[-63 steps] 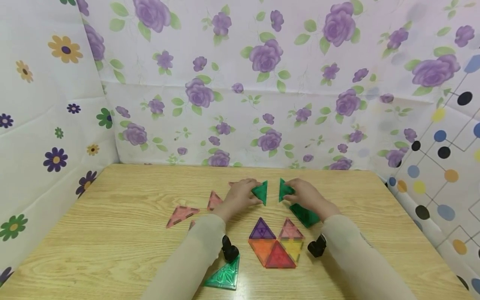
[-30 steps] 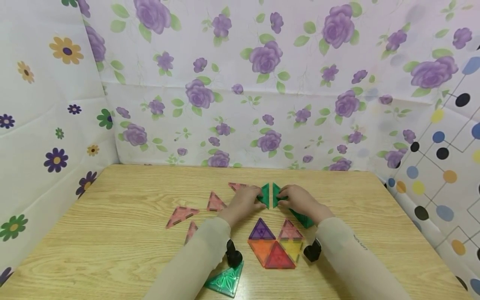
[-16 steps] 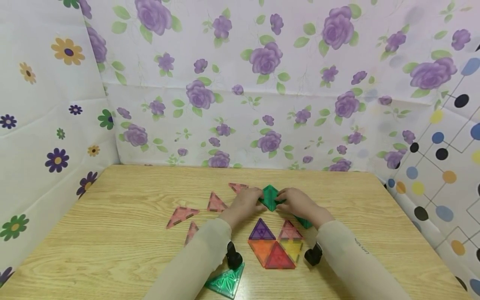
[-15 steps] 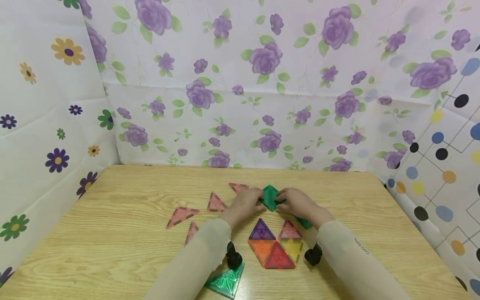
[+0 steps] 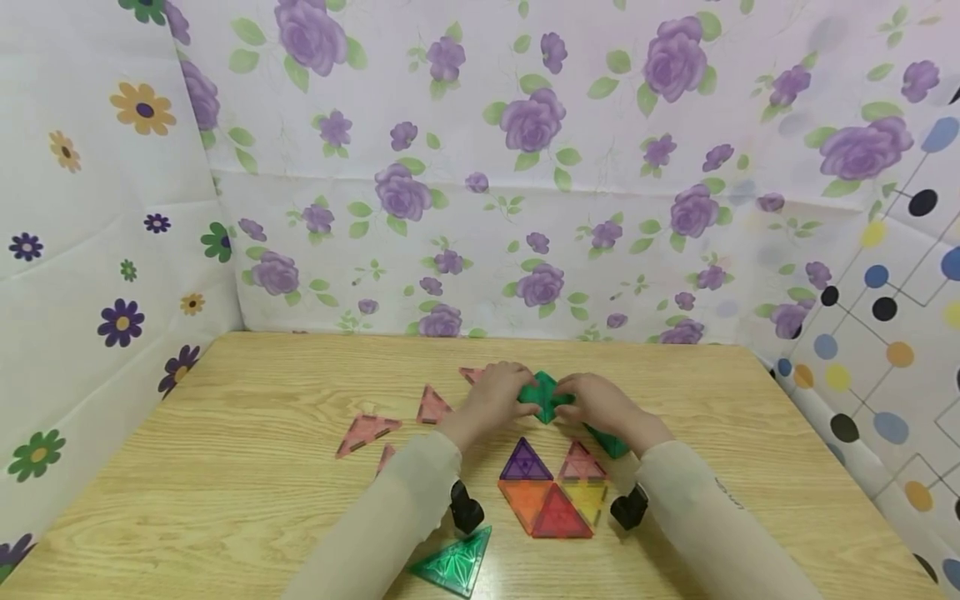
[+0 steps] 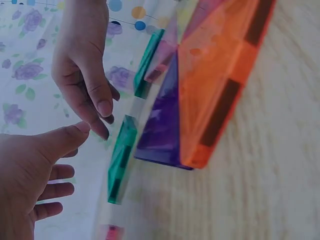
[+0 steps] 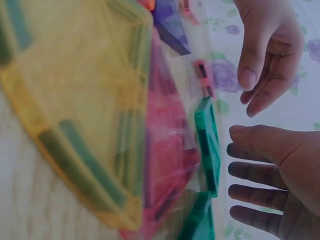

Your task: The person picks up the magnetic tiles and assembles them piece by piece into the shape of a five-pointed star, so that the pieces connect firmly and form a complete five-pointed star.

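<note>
Green diamond point(image 5: 543, 398), with a seam down its middle, lying on a wooden table point(image 5: 247, 467) between the two hands and just beyond the block of joined tiles. The left hand point(image 5: 495, 400) flanks its left edge and the right hand point(image 5: 602, 407) its right; in both wrist views the fingers are extended and relaxed, with a gap showing between fingertips and green plastic. Toward the far side, a band of table separates the diamond's upper tip from the table's back edge, where the floral cloth point(image 5: 480, 208) rises. Toward the near side, a narrow strip divides its lower tip from the notch between the purple triangle point(image 5: 525, 465) and the pink triangle point(image 5: 582, 462); these adjoin, edge to edge, the orange tile point(image 5: 525, 502) and the yellow tile point(image 5: 588, 497) respectively, with the red triangle point(image 5: 561, 517) set between those two. To the right, a dark green tile point(image 5: 609, 442) lies partly hidden by the right hand, limiting room there; farther right, wood surface runs to the table's right edge. To the left, loose pink tiles point(image 5: 366, 431) are scattered, with wide wood surface beyond them. Nearest the viewer, a large green triangle point(image 5: 459, 562) is partly covered by the left sleeve point(image 5: 382, 517).
</note>
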Motion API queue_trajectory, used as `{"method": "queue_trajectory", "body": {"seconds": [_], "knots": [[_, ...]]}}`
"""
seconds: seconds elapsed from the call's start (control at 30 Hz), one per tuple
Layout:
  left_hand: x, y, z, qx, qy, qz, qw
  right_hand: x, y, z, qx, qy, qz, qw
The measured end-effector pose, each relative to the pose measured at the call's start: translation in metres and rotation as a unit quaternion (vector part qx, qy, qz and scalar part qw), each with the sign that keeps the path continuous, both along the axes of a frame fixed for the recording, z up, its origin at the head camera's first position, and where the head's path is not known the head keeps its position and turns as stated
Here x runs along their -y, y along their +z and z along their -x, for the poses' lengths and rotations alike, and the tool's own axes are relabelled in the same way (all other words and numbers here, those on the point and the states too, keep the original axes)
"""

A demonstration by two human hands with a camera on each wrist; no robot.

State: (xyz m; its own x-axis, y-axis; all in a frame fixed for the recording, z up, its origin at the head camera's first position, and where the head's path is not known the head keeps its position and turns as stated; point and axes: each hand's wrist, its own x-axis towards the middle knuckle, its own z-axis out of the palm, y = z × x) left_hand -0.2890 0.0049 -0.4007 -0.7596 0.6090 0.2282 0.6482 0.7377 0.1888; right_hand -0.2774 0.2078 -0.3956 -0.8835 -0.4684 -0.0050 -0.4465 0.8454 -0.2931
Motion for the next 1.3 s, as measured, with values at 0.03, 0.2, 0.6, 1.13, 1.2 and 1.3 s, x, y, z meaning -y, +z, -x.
{"method": "queue_trajectory", "body": {"seconds": [0.03, 0.2, 0.6, 1.13, 1.2, 1.3], "knots": [[0.000, 0.002, -0.001, -0.001, -0.001, 0.001, 1.0000, 0.000, 0.002, -0.001, 0.002, -0.004, 0.004, 1.0000], [0.004, 0.017, -0.007, -0.021, -0.006, -0.006, 0.9997, -0.002, 0.010, -0.007, 0.006, -0.019, 0.022, 0.9996], [0.021, 0.054, -0.032, -0.070, -0.012, -0.035, 0.9969, 0.000, 0.027, -0.034, -0.084, -0.004, 0.049, 0.9952], [0.056, 0.065, -0.071, -0.140, -0.060, -0.100, 0.9833, 0.020, 0.039, -0.088, -0.198, 0.000, 0.102, 0.9749], [0.062, 0.062, -0.073, -0.145, -0.067, -0.105, 0.9816, 0.023, 0.040, -0.093, -0.210, 0.005, 0.105, 0.9719], [0.070, 0.058, -0.077, -0.149, -0.078, -0.112, 0.9793, 0.028, 0.040, -0.101, -0.232, 0.016, 0.112, 0.9660]]}}
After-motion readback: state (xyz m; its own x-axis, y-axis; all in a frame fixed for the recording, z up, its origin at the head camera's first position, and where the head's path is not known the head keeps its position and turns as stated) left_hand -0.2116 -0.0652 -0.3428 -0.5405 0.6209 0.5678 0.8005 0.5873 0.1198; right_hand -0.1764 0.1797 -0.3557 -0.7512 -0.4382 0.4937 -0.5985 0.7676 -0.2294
